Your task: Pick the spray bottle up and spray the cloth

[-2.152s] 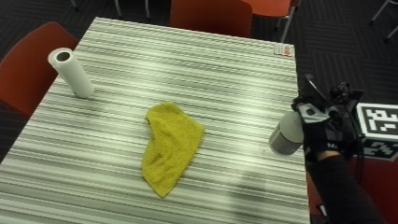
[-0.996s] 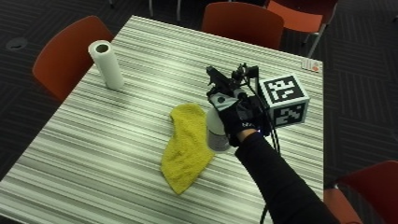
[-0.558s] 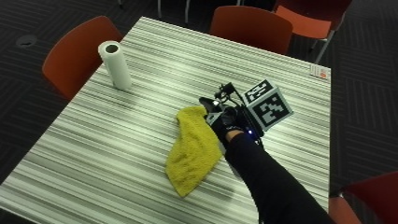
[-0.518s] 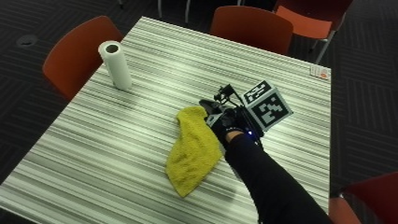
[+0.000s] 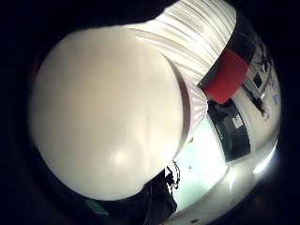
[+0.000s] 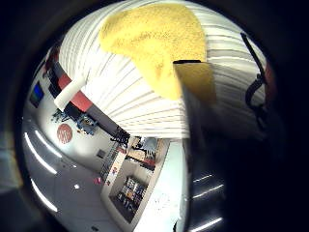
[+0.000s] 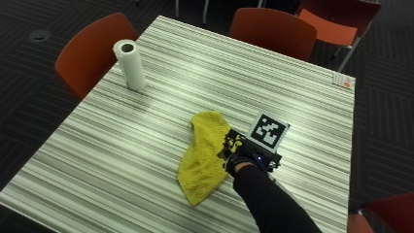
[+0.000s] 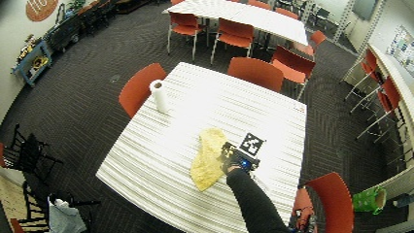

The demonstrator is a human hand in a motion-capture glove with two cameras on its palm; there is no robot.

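The yellow cloth (image 7: 204, 156) lies crumpled near the middle of the striped table (image 7: 129, 145), its long axis running toward the near edge. Beside its right edge, the gloved right hand (image 7: 240, 154) hides the white, rounded spray bottle (image 5: 108, 112); the grip cannot be told.

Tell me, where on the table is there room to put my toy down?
There is bare striped table between the paper towel roll and the far corner with the small card. Another free patch lies from the roll to the near edge, beside the yellow cloth. It is crowded where the gloved hand meets the cloth.
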